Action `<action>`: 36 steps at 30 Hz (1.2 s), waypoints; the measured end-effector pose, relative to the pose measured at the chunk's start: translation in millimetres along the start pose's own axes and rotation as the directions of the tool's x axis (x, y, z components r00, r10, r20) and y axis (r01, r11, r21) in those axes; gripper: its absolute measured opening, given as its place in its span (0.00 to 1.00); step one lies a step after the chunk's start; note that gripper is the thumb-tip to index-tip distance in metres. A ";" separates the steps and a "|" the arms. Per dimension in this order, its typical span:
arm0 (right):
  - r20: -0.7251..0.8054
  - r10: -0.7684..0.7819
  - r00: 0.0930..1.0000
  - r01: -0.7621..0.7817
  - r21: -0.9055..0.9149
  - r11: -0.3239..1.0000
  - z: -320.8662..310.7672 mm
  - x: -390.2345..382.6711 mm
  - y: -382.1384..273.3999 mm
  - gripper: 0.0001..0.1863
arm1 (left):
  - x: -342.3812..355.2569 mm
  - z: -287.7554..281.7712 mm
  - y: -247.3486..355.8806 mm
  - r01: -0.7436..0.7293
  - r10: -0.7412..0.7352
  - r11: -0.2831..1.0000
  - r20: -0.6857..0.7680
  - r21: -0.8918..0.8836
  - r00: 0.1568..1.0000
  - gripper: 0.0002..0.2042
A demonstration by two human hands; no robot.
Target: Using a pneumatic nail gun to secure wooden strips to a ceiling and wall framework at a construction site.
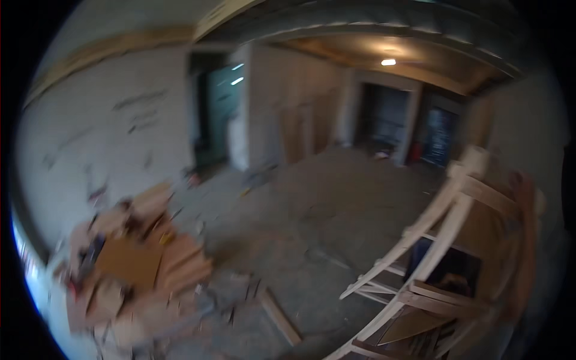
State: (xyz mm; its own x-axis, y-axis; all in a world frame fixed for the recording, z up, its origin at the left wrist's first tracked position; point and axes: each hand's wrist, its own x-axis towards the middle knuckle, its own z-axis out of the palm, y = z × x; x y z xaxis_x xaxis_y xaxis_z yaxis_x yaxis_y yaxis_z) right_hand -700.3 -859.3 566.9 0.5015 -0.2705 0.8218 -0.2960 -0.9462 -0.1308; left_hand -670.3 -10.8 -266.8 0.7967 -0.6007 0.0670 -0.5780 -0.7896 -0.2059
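Note:
Neither my left hand nor my right hand shows in the picture, which is smeared by motion. Nearest on the right stands a wooden stepladder (441, 240) with pale rails and several rungs. A dark, box-like thing (441, 268) shows between its rails, too blurred to name. At the left, a low heap of boards (186, 264) carries a flat brown sheet (129, 262) and smaller pieces I cannot make out.
A short wooden batten (279, 317) lies on the grey floor (288, 222) between the heap and the stepladder. Tall brown panels (306, 129) lean against the far wall. A doorway (213, 114) opens at the back left, and a ceiling lamp (389, 62) glows farther back.

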 end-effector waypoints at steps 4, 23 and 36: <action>-0.399 0.168 0.902 -0.287 -0.262 0.922 33.2 17.0 -119.1 0.11 | 280.9 4.4 -201.9 -0.388 0.461 0.867 -0.213 0.312 0.861 0.20; 0.265 0.617 0.741 -0.633 -0.033 0.774 293.9 -456.3 -469.4 0.10 | 443.2 -1.1 -462.5 -0.528 0.768 0.593 -0.231 0.608 0.597 0.24; 0.251 0.894 0.370 -0.927 0.036 0.374 391.7 -824.7 -697.1 0.14 | 429.3 22.8 -591.2 -0.467 0.727 0.583 -0.171 0.665 0.665 0.28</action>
State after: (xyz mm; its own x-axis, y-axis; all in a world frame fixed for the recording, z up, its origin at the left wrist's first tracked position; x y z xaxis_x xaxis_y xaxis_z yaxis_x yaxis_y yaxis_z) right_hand -589.2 -46.2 -236.9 0.1247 -0.9910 0.0485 -0.5461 -0.1093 -0.8306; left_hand 17.5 201.0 -138.6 0.0793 -0.9950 0.0615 -0.5914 -0.0966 -0.8006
